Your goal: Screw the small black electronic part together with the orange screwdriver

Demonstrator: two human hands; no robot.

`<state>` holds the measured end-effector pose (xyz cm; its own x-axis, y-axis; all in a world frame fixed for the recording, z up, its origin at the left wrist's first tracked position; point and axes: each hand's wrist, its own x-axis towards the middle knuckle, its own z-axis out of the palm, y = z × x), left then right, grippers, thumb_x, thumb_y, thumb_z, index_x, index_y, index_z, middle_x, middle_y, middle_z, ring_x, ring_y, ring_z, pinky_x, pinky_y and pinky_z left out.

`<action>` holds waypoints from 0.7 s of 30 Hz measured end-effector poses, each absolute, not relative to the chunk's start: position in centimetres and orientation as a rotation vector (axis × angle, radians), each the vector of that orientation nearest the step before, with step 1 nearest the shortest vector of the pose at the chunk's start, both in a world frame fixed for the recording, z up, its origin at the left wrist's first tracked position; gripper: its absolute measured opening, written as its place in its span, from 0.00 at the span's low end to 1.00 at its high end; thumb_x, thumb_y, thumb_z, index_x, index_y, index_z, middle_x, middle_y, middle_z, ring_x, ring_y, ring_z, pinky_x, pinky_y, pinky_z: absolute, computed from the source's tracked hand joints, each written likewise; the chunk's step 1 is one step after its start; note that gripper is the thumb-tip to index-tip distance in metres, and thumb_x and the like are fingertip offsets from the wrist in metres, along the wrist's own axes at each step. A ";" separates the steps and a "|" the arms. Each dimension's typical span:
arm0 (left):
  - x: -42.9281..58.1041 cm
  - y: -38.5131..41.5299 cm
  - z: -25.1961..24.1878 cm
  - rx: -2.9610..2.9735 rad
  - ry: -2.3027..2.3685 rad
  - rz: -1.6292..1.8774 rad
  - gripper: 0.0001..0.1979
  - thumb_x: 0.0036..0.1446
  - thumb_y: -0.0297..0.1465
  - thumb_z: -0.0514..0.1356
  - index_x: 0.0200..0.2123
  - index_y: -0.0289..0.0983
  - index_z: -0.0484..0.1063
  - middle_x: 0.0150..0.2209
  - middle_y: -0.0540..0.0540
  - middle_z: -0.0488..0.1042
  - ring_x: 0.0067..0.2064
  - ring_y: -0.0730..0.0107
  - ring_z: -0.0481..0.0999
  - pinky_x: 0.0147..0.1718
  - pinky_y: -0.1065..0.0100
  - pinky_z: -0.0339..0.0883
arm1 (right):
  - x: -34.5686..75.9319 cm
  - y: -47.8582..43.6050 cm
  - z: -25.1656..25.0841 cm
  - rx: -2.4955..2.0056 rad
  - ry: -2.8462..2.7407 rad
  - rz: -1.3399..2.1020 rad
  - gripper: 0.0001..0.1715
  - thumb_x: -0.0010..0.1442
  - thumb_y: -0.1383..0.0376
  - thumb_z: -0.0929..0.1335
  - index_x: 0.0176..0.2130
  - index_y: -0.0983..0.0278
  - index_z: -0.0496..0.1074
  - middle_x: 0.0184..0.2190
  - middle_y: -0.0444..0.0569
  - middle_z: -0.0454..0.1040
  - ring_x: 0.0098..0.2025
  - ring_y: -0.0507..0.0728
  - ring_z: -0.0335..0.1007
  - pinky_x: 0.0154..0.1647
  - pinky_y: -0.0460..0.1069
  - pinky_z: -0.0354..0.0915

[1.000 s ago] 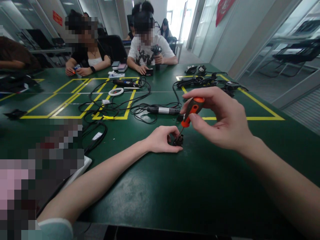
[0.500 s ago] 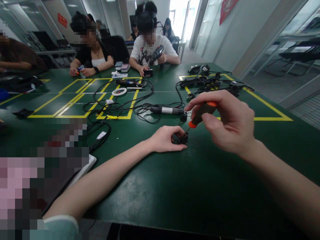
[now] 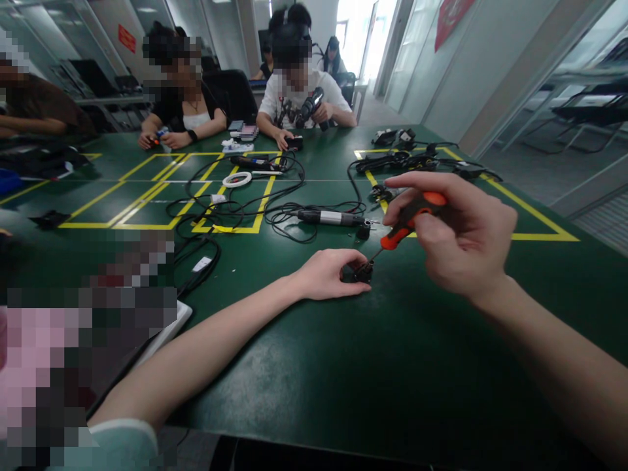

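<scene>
Between the thumb and fingers of my left hand a small black part is pinched against the green table; its exact kind is too small to make out. My right hand grips a screwdriver with an orange and dark handle. The screwdriver is tilted, and its thin shaft runs down and left to the black part, its tip at the part's top. Just beyond my hands lies a pen-like black and silver tool with a cable, beside a small black piece.
Black cables sprawl over the left and middle of the table. A white ring lies among them. Bundled black devices sit at the back right inside yellow tape. Across the table a person holds a power drill; others sit to the left.
My right hand and the screwdriver handle have shifted right, and the handle has turned to show more orange. My left hand still holds the black part.
</scene>
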<state>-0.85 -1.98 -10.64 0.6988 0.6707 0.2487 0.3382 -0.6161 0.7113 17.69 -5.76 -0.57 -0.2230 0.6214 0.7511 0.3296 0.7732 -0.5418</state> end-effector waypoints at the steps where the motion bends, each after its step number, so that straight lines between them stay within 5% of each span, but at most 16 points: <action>1: -0.9 -2.0 -10.7 2.271 0.768 0.667 0.21 0.58 0.43 0.67 0.48 0.35 0.75 0.43 0.44 0.81 0.38 0.69 0.78 0.36 0.70 0.70 | 17.7 -5.8 -0.5 -0.732 -1.821 0.338 0.13 0.68 0.59 0.67 0.49 0.50 0.79 0.31 0.47 0.78 0.30 0.62 0.73 0.37 0.59 0.70; 7: -0.8 -1.9 -10.7 2.302 0.784 0.629 0.22 0.59 0.45 0.66 0.50 0.36 0.75 0.44 0.45 0.81 0.39 0.69 0.78 0.37 0.70 0.70 | 17.5 -5.0 -0.6 -0.701 -1.829 0.054 0.06 0.64 0.61 0.73 0.42 0.56 0.80 0.31 0.48 0.74 0.32 0.60 0.71 0.36 0.58 0.69; 12: -0.8 -1.9 -10.6 2.303 0.800 0.627 0.21 0.58 0.44 0.67 0.49 0.36 0.75 0.44 0.45 0.81 0.39 0.69 0.78 0.37 0.70 0.70 | 17.4 -4.7 -1.2 -0.668 -1.744 0.207 0.19 0.62 0.64 0.75 0.52 0.52 0.76 0.37 0.47 0.77 0.36 0.60 0.77 0.36 0.57 0.74; 17: -0.8 -2.0 -10.6 2.303 0.815 0.628 0.21 0.58 0.43 0.67 0.49 0.37 0.75 0.44 0.46 0.81 0.39 0.69 0.78 0.37 0.70 0.70 | 17.3 -5.0 -1.1 -0.597 -1.765 0.407 0.08 0.70 0.61 0.69 0.48 0.51 0.77 0.38 0.48 0.79 0.32 0.58 0.77 0.31 0.56 0.76; 21: -0.8 -2.0 -10.6 2.293 0.806 0.638 0.20 0.58 0.42 0.67 0.49 0.37 0.75 0.43 0.46 0.81 0.39 0.69 0.78 0.37 0.70 0.69 | 17.2 -5.1 -0.8 -0.584 -1.755 0.340 0.05 0.66 0.62 0.72 0.42 0.51 0.80 0.38 0.50 0.77 0.36 0.61 0.76 0.30 0.56 0.74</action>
<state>-0.83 -2.03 -10.56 0.6974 0.6787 0.2302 0.3801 -0.6226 0.6840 17.19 -5.06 -0.78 -0.1791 0.5506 0.8153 0.2060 0.8313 -0.5162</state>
